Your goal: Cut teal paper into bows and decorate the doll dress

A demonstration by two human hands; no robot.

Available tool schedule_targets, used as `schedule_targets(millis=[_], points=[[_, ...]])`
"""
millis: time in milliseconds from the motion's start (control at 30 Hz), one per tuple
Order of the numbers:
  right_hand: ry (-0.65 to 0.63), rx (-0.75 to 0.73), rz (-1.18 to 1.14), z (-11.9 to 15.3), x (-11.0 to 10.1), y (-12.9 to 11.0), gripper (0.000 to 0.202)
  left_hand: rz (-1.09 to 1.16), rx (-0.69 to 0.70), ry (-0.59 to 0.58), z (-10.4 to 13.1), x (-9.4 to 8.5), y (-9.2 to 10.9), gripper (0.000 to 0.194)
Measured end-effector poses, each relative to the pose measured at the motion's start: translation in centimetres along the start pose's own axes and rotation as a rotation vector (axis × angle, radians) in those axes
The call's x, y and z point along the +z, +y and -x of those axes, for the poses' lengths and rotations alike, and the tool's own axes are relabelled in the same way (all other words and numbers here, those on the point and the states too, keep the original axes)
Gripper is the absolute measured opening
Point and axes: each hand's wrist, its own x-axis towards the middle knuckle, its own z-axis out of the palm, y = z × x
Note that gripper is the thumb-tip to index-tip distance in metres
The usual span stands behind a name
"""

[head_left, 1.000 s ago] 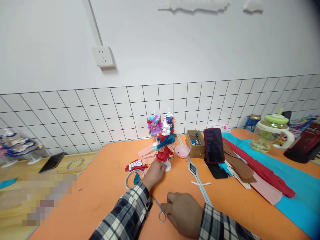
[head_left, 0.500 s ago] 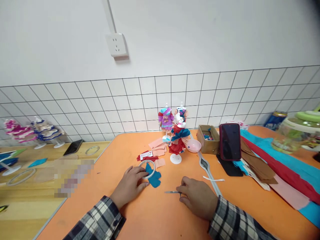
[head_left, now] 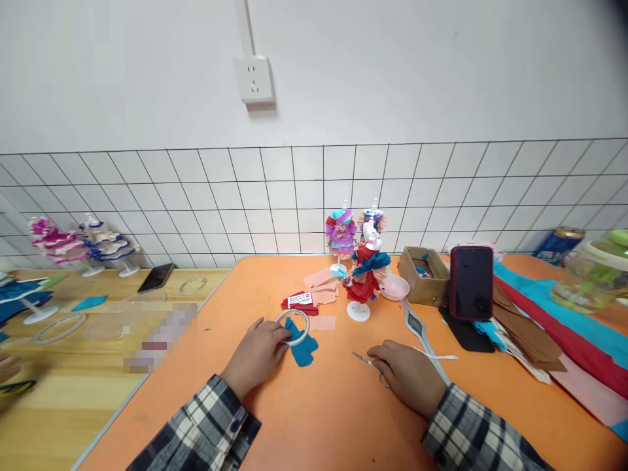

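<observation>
My left hand (head_left: 258, 356) closes its fingertips on the near left edge of a white ring-shaped roll of tape (head_left: 307, 325). Beneath and beside the ring lies a cut piece of blue crepe paper (head_left: 303, 353). To the right, my right hand (head_left: 409, 374) is low over the table, its fingers curled against small metal scissors (head_left: 366, 359). One finger loop shows below the fingertips, and the blades point left. Behind the hands, a small dress stand (head_left: 359, 311) carries a red and blue paper dress (head_left: 366, 275).
Pink paper strips (head_left: 324, 293) and a red labelled packet (head_left: 299, 302) lie behind the ring. At right are a pink bowl (head_left: 395, 288), a cardboard box (head_left: 426, 288), a propped phone (head_left: 471, 281) and paper sheets (head_left: 583, 350). Another person's hand (head_left: 7, 367) shows at far left.
The view has shifted, moving the scene to the right. The scissors have turned in my right hand, so a finger loop now shows. My left hand stays at the tape roll.
</observation>
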Motion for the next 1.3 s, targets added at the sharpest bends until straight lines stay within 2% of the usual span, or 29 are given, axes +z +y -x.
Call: schedule_targets(millis=[200, 367, 533, 633, 700, 833, 900, 1000, 1067, 1200, 1300], points=[[0.089, 0.076, 0.070, 0.1, 0.0, 0.5, 0.038, 0.016, 0.040, 0.086, 0.1, -0.1, -0.1, 0.023], [0.060, -0.078, -0.173, 0.4, 0.5, -0.2, 0.042, 0.078, 0.105, 0.152, 0.1, -0.1, 0.8, 0.027], [0.021, -0.188, -0.154, 0.4, 0.0, -1.0, 0.053, 0.056, 0.179, 0.114, -0.2, 0.3, 1.4, 0.023], [0.129, -0.147, -0.117, 0.5, -1.6, 1.2, 0.038, 0.064, 0.191, 0.115, -0.3, 0.4, 1.2, 0.023], [0.208, 0.035, -0.051, 1.0, -3.1, 4.1, 0.033, 0.073, 0.197, 0.110, -0.3, 0.5, 1.1, 0.023], [0.123, 0.294, 0.015, 2.7, -4.9, 10.7, 0.025, 0.096, 0.197, 0.099, -0.4, 0.7, 1.2, 0.023], [0.076, 0.335, -0.046, 3.3, -5.1, 12.4, 0.029, 0.116, 0.201, 0.090, -0.4, 0.8, 1.3, 0.024], [0.003, 0.364, -0.124, 3.4, -4.6, 12.6, 0.047, 0.147, 0.218, 0.077, -0.4, 1.0, 1.3, 0.024], [-0.019, 0.353, -0.108, 3.1, -4.1, 12.1, 0.051, 0.165, 0.229, 0.079, -0.3, 1.0, 1.4, 0.025], [-0.028, 0.301, -0.048, 2.6, -3.1, 11.8, 0.031, 0.186, 0.242, 0.084, -0.2, 0.9, 1.6, 0.025], [0.006, 0.242, -0.054, 2.6, -3.3, 11.0, 0.020, 0.200, 0.250, 0.104, -0.1, 0.6, 2.2, 0.024]])
